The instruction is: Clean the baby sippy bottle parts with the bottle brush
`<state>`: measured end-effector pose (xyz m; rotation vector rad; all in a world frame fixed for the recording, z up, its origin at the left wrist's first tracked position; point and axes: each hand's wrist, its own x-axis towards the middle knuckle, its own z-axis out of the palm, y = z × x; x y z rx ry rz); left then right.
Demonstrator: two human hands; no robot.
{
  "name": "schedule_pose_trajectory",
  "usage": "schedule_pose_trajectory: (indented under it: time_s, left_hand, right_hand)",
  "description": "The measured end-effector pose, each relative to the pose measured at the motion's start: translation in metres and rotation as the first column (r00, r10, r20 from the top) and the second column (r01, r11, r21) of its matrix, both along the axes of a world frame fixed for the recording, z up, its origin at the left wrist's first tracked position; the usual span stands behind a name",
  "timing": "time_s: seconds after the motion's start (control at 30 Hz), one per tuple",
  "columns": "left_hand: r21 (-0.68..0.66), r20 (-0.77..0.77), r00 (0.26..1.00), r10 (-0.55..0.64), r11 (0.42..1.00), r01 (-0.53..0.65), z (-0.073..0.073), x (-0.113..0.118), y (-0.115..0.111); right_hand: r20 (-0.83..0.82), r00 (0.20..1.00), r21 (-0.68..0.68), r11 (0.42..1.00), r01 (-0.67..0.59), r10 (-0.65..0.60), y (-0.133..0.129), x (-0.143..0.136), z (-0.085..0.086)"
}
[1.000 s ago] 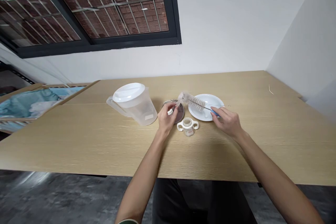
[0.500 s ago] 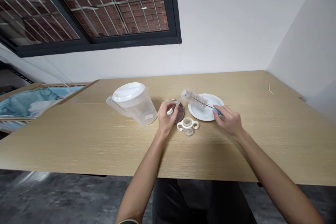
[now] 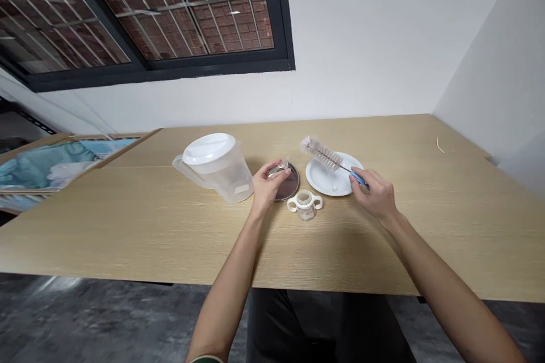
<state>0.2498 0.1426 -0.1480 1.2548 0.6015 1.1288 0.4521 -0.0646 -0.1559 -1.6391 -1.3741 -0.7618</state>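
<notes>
My right hand (image 3: 374, 195) grips the blue handle of a bottle brush (image 3: 326, 156), whose white bristle head is raised over the white plate (image 3: 323, 181). A small clear part (image 3: 283, 164) is pinched in the fingers of my left hand (image 3: 264, 184), just above a round dark metal dish (image 3: 289, 184). A small two-handled white cup (image 3: 305, 204) stands open on the wooden table (image 3: 128, 221) between my hands. A clear plastic jug (image 3: 219, 167) with a white lid sits left of my left hand.
A wooden-framed tray (image 3: 51, 161) with blue-green contents lies at the far left. A white wall and a dark-framed window rise behind the table. A thin pale strip (image 3: 439, 145) lies near the table's far right corner, by the side wall.
My right hand has drawn the brush to the right and up, away from the small part. My left hand has turned and lowered the part toward the metal dish.
</notes>
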Motion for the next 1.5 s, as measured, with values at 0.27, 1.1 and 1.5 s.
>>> schedule_pose_trajectory:
  time_s: [0.27,1.1,1.5]
  left_hand:
    - [-0.262,0.105,0.988,-0.117,0.955,0.141,0.01,0.0,-0.006]
    - [-0.275,0.051,0.998,-0.045,0.96,0.058,0.001,0.005,-0.005]
    - [-0.202,0.055,0.998,-0.026,0.979,0.037,0.001,0.005,-0.005]
  right_hand:
    - [0.033,0.999,0.034,0.999,-0.014,0.013,0.0,-0.002,0.002]
    - [0.188,0.982,-0.082,0.996,0.038,-0.022,-0.001,-0.006,0.0]
    - [0.16,0.986,-0.139,0.988,0.061,-0.038,-0.001,-0.002,-0.003]
